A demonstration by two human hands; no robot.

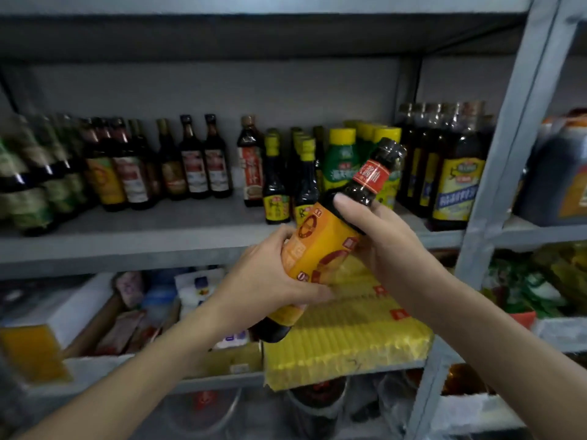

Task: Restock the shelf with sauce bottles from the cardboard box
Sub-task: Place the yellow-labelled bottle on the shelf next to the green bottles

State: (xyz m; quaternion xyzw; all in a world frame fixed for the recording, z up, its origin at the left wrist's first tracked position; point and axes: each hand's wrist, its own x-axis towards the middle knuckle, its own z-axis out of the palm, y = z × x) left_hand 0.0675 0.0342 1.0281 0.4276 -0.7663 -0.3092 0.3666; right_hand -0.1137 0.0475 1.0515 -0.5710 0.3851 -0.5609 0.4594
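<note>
While both hands gripped it, the dark sauce bottle (330,239) tilted rightward, orange-labelled, red-banded neck; left hand (273,274) low, right hand (378,233) near its shoulder.

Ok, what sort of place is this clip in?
Likely a small grocery shop or stockroom: metal shelving, rows of sauce bottles on it, yellow packs below, another bottle in the left hand and right hand.

place: grocery shop or stockroom
beyond the left hand (270,274): metal shelf (158,246) lined with rows of labelled sauce bottles (193,163)
below the right hand (381,242): stacked yellow packets (349,338)
</note>
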